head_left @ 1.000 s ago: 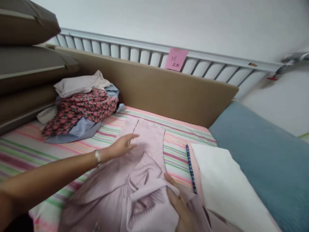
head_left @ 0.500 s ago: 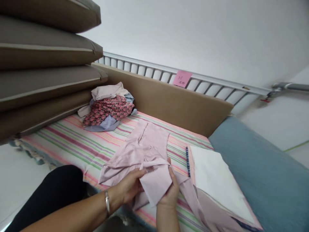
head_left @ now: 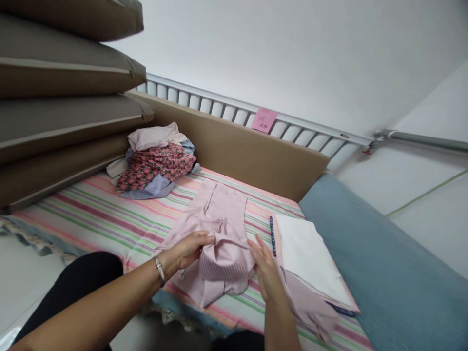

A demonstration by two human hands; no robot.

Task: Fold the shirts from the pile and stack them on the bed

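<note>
Pinching a raised fold of the pink garment (head_left: 224, 258): left hand (head_left: 189, 249), so that's the nearer one. Right hand (head_left: 265, 269) spread, no grip visible, fingertips at the cloth's edge; contact unclear. Garment's on the striped sheet (head_left: 109, 219), between hands and on toward 12 o'clock, long axis roughly 1-to-7. Sleeve-like strip (head_left: 309, 304) trails at 4 o'clock from right hand.

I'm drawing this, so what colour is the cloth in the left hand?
The cloth is pale pink, best seen in the head view.
</note>
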